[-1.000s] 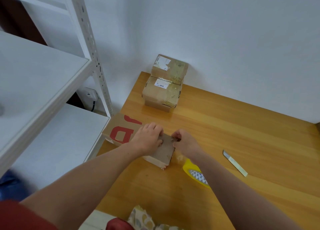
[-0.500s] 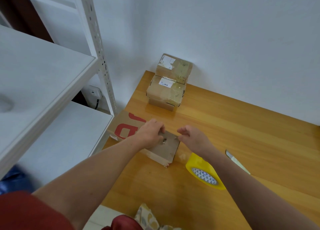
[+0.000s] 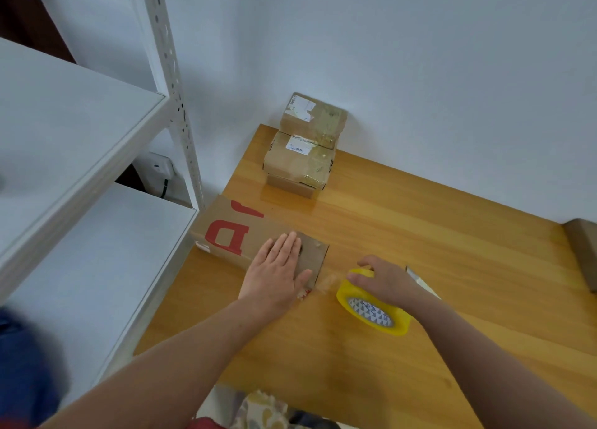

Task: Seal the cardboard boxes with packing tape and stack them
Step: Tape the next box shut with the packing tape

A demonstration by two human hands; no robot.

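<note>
Half a second ago both hands were pinching at the near end of the long cardboard box [image 3: 232, 231]. Now the left hand [image 3: 277, 270] lies flat on that end of the lid, fingers straight and close together, thumb spread towards the box's edge. The right hand [image 3: 384, 280] has left the box and gone to the yellow tape roll [image 3: 371, 309] just right of it, with its fingers curled over the roll's upper rim and holding it. The roll sits tilted on the tabletop [image 3: 436, 222], its printed core facing the camera. A glossy patch lies between the box end and the roll; I cannot tell whether it is a stretch of clear tape.

The long box, printed with red letters, lies flat at the tabletop's left edge, its far end reaching over towards the white shelf rack [image 3: 80, 121]. A pale cutter [image 3: 420, 278] lies behind the right wrist, mostly hidden by it. At the far corner against the wall, an upper taped box [image 3: 313, 115] sits on a lower taped box [image 3: 297, 160], both with white labels. A brown layer shows beneath the lower one, and whether it is a separate box I cannot tell. Another brown box [image 3: 581, 251] is cut off by the right border.

In count: two hands, one tape roll, one cutter, four boxes plainly seen.
</note>
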